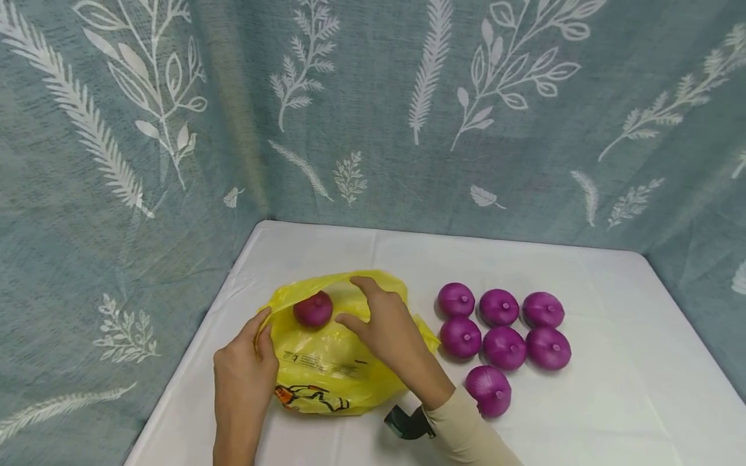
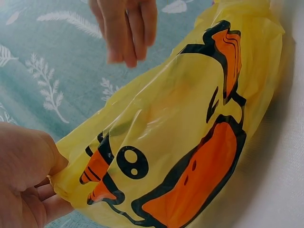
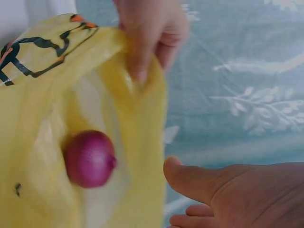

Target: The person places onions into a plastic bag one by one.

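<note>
A yellow plastic bag (image 1: 326,362) with a printed cartoon face lies on the table, its mouth spread apart. My left hand (image 1: 245,369) pinches the left edge of that mouth between thumb and fingers; the left wrist view shows the same grip on the bag (image 2: 185,142). Within the opening sits a purple onion (image 1: 313,309), also visible in the right wrist view as a round onion (image 3: 90,159) against the yellow plastic. Over the right side of the mouth, my right hand (image 1: 387,323) holds nothing, thumb and fingers spread apart and separate from the onion.
Several more purple onions (image 1: 504,347) stand grouped in rows on the white table (image 1: 606,401), right of the bag. One onion (image 1: 488,391) lies nearer the front, by the right sleeve (image 1: 466,427). A patterned blue-green curtain (image 1: 373,175) borders the table behind and at the sides.
</note>
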The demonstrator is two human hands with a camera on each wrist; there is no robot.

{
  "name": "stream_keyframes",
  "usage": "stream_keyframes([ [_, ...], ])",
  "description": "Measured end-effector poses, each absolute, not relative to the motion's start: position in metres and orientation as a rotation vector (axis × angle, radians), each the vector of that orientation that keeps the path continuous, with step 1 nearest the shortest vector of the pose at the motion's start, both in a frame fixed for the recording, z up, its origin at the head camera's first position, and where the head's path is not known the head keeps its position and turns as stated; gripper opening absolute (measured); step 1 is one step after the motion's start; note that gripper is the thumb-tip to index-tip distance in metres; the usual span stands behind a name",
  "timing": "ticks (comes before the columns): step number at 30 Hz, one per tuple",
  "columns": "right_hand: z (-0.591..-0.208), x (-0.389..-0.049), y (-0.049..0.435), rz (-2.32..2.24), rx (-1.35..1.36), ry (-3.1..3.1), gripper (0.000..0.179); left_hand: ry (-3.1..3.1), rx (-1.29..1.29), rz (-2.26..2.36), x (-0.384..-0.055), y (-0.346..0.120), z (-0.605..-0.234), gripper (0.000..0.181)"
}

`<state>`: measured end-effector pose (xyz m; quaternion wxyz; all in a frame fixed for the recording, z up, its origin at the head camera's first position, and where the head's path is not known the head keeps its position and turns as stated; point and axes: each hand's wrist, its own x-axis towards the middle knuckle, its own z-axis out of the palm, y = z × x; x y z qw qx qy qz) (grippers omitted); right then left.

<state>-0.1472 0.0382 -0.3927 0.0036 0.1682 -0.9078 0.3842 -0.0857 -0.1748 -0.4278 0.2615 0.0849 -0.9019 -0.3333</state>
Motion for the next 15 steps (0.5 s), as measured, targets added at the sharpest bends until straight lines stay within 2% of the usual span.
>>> stream_keyframes([
  [15,-0.38,-0.111,0.109,1.174,0.237,-2.717,0.065,-2.442,0.228,-0.924,-0.086,-0.175,-0.427,0.034],
])
